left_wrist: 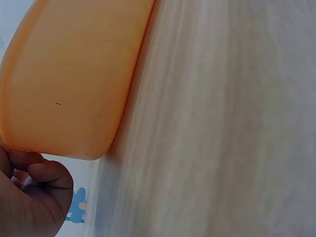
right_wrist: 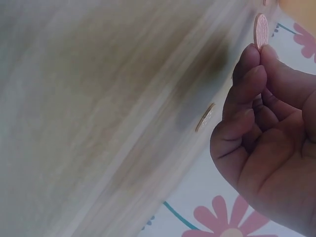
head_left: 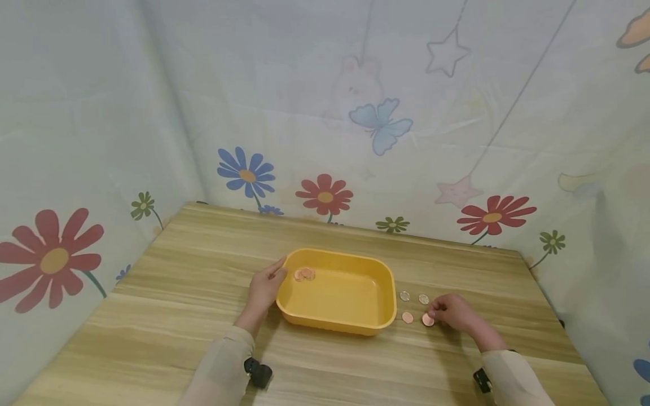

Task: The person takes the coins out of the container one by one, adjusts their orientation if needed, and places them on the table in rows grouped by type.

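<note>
A yellow plastic tray rests on the wooden table, with several copper-coloured coins bunched in its far left corner. My left hand grips the tray's left rim; its curled fingers show against the tray's end in the left wrist view. To the right of the tray, my right hand pinches a copper-coloured coin on edge between thumb and fingertips. Close by on the table lie another copper-coloured coin and two silvery coins, one nearer the tray and one nearer the hand.
The wooden table meets a pale fabric wall printed with flowers, stars and a butterfly at the back and both sides. Small black devices are strapped at the left wrist and right wrist.
</note>
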`<state>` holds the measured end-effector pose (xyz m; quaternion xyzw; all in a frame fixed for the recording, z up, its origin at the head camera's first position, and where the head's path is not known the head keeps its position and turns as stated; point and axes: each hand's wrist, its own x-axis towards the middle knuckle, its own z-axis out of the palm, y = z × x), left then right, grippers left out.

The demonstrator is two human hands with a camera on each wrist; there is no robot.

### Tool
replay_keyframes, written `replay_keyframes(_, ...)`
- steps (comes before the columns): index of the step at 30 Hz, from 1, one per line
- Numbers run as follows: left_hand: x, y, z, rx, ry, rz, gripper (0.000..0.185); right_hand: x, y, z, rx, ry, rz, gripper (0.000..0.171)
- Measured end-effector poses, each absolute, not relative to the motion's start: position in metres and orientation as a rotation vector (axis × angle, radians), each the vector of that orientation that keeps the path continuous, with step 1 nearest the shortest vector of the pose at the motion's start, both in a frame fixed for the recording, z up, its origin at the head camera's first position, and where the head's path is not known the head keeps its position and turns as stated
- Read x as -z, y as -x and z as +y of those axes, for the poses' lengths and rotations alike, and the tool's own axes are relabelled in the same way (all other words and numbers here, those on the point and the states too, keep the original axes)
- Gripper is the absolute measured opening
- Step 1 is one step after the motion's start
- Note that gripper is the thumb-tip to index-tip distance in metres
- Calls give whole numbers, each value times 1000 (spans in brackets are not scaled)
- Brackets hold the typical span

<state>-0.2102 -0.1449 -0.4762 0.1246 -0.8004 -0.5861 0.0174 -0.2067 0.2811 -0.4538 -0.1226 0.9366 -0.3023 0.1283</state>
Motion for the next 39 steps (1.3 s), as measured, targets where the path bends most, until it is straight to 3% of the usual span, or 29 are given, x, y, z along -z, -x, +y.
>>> replay_keyframes(10, 477, 211, -143, 1844, -377, -2458, 43, 457, 209, 280, 817, 295, 2726, 11)
replay_keyframes(39, 473, 209, -145, 1839, -399, -2499, 45, 463, 216, 286, 855, 432, 2646, 12)
